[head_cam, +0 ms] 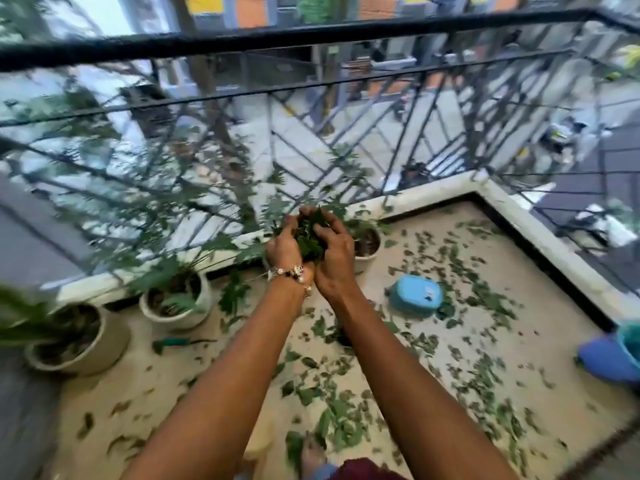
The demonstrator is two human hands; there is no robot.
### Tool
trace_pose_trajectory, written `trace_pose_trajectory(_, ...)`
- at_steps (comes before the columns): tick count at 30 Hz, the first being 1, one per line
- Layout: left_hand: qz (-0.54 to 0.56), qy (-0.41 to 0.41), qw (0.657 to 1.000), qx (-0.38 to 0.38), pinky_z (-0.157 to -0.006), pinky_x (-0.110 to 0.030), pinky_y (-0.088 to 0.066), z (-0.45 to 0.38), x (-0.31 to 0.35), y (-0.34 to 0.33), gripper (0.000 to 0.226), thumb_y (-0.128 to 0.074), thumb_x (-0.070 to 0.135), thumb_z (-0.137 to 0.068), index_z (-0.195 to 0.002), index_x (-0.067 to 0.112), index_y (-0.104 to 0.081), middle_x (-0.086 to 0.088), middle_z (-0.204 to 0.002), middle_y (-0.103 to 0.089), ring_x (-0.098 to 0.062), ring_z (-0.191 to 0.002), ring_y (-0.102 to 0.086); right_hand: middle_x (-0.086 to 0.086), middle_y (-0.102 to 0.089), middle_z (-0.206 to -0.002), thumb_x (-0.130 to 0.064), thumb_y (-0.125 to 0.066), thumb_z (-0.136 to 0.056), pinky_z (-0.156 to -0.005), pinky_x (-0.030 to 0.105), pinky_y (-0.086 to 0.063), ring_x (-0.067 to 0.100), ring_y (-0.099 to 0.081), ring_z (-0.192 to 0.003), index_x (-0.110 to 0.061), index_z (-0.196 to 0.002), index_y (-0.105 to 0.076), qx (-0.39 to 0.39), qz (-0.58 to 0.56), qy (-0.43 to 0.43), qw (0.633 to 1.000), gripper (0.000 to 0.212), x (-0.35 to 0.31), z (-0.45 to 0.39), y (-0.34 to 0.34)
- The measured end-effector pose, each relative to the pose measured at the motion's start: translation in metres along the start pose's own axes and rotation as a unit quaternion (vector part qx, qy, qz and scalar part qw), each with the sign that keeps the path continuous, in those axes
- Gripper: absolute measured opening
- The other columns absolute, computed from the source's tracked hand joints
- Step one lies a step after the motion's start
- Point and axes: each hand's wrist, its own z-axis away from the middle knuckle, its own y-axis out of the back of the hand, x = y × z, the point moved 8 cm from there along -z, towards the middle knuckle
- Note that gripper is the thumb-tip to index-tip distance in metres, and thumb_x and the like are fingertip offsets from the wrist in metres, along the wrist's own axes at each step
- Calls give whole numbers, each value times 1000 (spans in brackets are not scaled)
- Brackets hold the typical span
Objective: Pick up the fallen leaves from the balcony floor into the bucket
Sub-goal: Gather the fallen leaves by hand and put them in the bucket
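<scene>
While both hands, left hand (287,245) and right hand (334,258), are cupping a leaf bundle (309,233) above the planter (366,244), the blue bucket (415,296) beside it is holding a few leaves.

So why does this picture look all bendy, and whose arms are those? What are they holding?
The picture comes from a small wide-angle camera worn on a person's head, looking forward and down, so straight things like the black railing look curved. The two arms belong to that person. The left hand, with a beaded bracelet at its wrist, and the right hand are cupped together around a bunch of green leaves. Below is the balcony floor, with many more fallen leaves scattered on it. Potted plants stand along the edge, a light blue container sits on the floor, and a blue bucket is at the right edge.
</scene>
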Motion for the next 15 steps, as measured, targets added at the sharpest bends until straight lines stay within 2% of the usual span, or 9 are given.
trace_pose_trajectory(2, -10, 34, 999, -41, -54, -29, -55, -5, -50, -61, 12, -62, 15, -92, -96, 4, -62, -14, -93, -66, -26, -77, -66, 16, -65, -103, 8, -42, -93, -85, 37, -55, 30, -63, -95, 3, -119, -56, 44, -1, 47, 998, 30, -57, -19, 41)
trace_pose_trajectory(5, -42, 84, 989, -117, -64, -33, -54, 4, -115, -130, 11, -61, 15, -93, -87, 6, -64, -16, -99, -66, -27, -79, -64, 13, -67, -96, 11, -40, -92, -76, 32, -56, 26, -64, -89, 2, -109, -61, 122, -42, 117, 985, 29, -124, -31, 93)
trace_pose_trajectory(7, -83, 115, 980, -140, -67, -35, -54, 14, -155, -166, 12, -61, 15, -93, -86, 6, -65, -17, -100, -66, -28, -79, -63, 12, -68, -97, 10, -42, -91, -76, 32, -55, 26, -65, -89, -3, -105, -64, 169, -48, 159, 972, 30, -161, -35, 129)
trace_pose_trajectory(9, -103, 154, 967, -173, -62, -32, -56, 24, -198, -197, 13, -59, 16, -94, -95, 5, -66, -17, -105, -66, -26, -80, -64, 12, -69, -97, 10, -44, -89, -79, 33, -54, 28, -65, -91, -9, -99, -67, 205, -50, 198, 957, 31, -196, -32, 164)
trace_pose_trajectory(11, -109, 189, 955, -200, -62, -31, -57, 29, -240, -224, 27, -59, 16, -94, -116, 1, -63, -19, -116, -65, -28, -86, -65, 13, -69, -99, 10, -46, -89, -82, 35, -55, 31, -64, -94, -9, -100, -67, 235, -67, 225, 943, 30, -226, -29, 197)
trace_pose_trajectory(12, -114, 207, 945, -225, -61, -30, -57, 35, -259, -238, 28, -58, 16, -94, -117, 1, -61, -19, -116, -65, -28, -85, -65, 14, -68, -100, 10, -46, -89, -84, 36, -55, 31, -64, -94, -7, -103, -66, 252, -78, 239, 935, 29, -239, -28, 212)
trace_pose_trajectory(15, -162, 231, 923, -263, -56, -28, -55, 44, -314, -276, 13, -56, 14, -95, -93, 5, -64, -15, -93, -68, -24, -72, -66, 13, -70, -97, 10, -45, -90, -82, 33, -57, 27, -67, -90, -2, -108, -64, 278, -114, 279, 912, 28, -279, -33, 255)
